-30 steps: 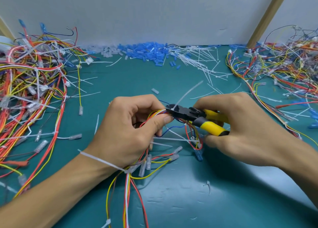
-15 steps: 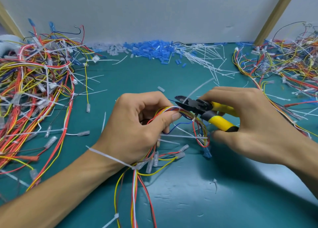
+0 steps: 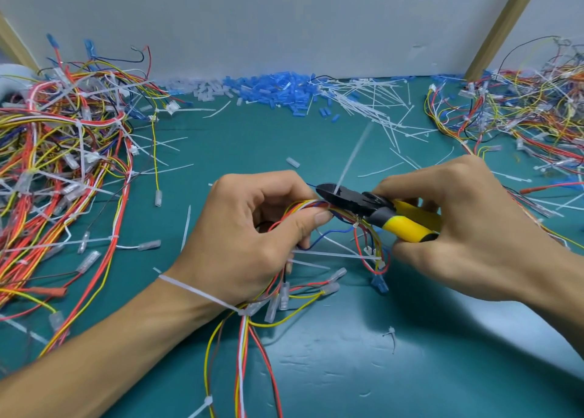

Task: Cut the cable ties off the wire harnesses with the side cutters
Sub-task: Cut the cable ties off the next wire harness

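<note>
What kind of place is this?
Probably a wire-harness rework bench: a teal mat, a tangled harness pile, and heaps of cut cable ties and blue sleeves by the wall.

The mat (image 3: 284,370) is teal. The cutters (image 3: 377,213) have black jaws, a grey neck and yellow handles. The harness (image 3: 242,345) wires are red, yellow, white, orange and blue. At upper centre the ties (image 3: 363,101) are white, the caps (image 3: 275,89) blue, the wall (image 3: 284,22) pale grey.

Left hand (image 3: 252,237), right hand (image 3: 467,228) — both curled
</note>
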Available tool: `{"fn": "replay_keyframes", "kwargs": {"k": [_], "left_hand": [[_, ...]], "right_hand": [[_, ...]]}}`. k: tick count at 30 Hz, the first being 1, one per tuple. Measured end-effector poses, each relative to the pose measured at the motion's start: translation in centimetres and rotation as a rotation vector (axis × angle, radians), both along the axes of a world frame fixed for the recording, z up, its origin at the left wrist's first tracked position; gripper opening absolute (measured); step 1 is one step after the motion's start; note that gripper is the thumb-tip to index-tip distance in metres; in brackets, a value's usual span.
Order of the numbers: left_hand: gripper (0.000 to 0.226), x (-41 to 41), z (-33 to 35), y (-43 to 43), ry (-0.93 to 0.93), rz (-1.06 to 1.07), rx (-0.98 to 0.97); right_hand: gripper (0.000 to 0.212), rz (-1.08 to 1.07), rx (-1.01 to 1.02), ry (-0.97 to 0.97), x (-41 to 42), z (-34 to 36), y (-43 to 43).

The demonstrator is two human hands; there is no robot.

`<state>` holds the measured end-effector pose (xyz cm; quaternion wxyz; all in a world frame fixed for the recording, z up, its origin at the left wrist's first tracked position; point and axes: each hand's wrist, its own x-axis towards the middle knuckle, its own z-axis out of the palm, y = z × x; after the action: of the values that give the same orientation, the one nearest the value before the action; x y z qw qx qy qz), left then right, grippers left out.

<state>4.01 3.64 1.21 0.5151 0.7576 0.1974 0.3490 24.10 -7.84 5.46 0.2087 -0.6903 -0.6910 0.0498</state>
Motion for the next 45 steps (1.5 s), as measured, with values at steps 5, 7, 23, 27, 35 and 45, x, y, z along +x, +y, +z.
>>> {"fn": "replay_keyframes", "kwargs": {"k": [5, 7, 23, 27, 35, 45], "left_hand": [[0.013, 0.0, 0.0, -0.1, 0.006, 0.001, 0.016], [0.013, 0.0, -0.1, -0.1, 0.017, -0.007, 0.007], [0.015, 0.1, -0.4, -0.1, 0.027, 0.000, 0.015], [0.016, 0.2, -0.3, -0.1, 0.026, 0.010, -0.005], [0.020, 0.2, -0.5, 0.1, 0.052, 0.041, -0.005], [0.018, 0.0, -0.2, -0.1, 0.022, 0.041, 0.030]], "right_hand": [[0.016, 0.017, 0.001, -0.021, 0.1, 0.0, -0.1], [0.017, 0.001, -0.026, -0.041, 0.2, 0.0, -0.1], [0.042, 0.025, -0.071, -0.029, 0.8, -0.3, -0.1], [0.046, 0.062, -0.111, 0.014, 1.5, -0.8, 0.0], [0.020, 0.087, -0.068, -0.062, 1.0, -0.9, -0.1], [0.024, 0.077, -0.100, -0.226, -0.1, 0.1, -0.4]]}}
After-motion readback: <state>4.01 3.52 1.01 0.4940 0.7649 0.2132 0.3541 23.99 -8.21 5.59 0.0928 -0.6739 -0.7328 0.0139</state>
